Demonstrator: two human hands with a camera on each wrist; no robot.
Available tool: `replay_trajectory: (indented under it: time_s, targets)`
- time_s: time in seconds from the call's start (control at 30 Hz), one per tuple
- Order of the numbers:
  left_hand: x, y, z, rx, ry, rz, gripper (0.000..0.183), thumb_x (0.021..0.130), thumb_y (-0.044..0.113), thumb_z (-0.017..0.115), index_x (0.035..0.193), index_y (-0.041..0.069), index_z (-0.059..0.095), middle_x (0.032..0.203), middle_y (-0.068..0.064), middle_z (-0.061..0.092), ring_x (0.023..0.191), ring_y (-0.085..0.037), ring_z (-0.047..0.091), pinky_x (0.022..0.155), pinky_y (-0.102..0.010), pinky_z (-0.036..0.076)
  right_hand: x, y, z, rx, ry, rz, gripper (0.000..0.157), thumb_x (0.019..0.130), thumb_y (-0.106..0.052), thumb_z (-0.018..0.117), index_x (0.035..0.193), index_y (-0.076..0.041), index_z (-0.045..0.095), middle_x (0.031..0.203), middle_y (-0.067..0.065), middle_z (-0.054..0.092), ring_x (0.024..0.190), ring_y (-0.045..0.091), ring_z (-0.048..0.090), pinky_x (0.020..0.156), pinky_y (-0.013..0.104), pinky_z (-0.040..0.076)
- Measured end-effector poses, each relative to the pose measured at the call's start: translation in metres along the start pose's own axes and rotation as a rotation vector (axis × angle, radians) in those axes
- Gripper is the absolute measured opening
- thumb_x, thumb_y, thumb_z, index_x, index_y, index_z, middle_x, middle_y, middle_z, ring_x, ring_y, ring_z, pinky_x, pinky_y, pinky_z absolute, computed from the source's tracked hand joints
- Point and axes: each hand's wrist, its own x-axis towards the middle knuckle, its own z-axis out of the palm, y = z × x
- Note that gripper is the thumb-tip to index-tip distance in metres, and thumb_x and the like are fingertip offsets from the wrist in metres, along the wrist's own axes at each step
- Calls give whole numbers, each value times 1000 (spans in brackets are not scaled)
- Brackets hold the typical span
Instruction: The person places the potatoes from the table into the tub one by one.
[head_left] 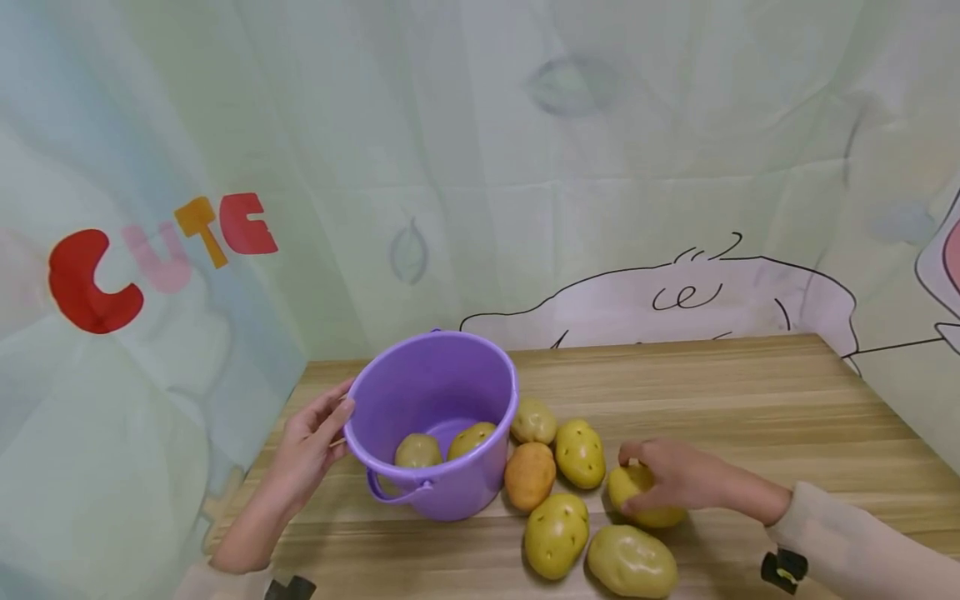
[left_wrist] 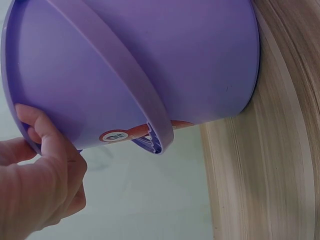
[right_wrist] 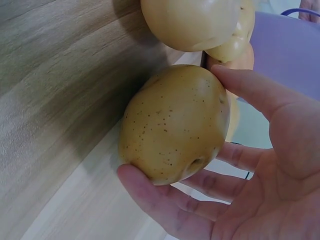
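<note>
A purple bucket [head_left: 465,483] stands on the wooden table with two potatoes inside, a dull one [head_left: 417,451] and a yellow one [head_left: 471,439]. My left hand [head_left: 303,450] pinches the bucket's rim at its left side, thumb and fingers on either side of the edge, as the left wrist view also shows. To the right, my right hand [head_left: 671,479] grips a speckled yellow potato [right_wrist: 172,125] between thumb and fingers, low over the table. Just in front of that hand lies a pale, smooth potato [head_left: 632,562].
Between bucket and right hand lie a brownish-orange potato [head_left: 529,476], a dull yellow one [head_left: 534,421] close to the bucket, and two dimpled yellow ones, one farther back [head_left: 580,453] and one nearer [head_left: 556,536]. A printed cloth [head_left: 480,183] hangs behind the wooden table [head_left: 720,392].
</note>
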Motion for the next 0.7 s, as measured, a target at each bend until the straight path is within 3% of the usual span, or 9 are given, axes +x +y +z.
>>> replay_trajectory:
  time_s: [0.37, 0.7]
  targets:
    - [-2, -1, -1, 1, -3, 6, 57, 107, 22, 48, 152, -9, 28, 111, -6, 55, 93, -9, 63, 76, -20, 58, -4, -2, -11, 44, -20, 33, 52, 80, -41, 82, 112, -4, 64, 107, 15, 66, 100, 35, 62, 83, 55, 55]
    - [-1, 1, 1, -1, 2, -5, 57, 107, 22, 48, 152, -8, 28, 113, -8, 54, 93, -8, 61, 77, -20, 58, -6, -6, -23, 91, -21, 39, 55, 80, -39, 83, 114, 0, 64, 105, 19, 65, 98, 35, 61, 78, 52, 56]
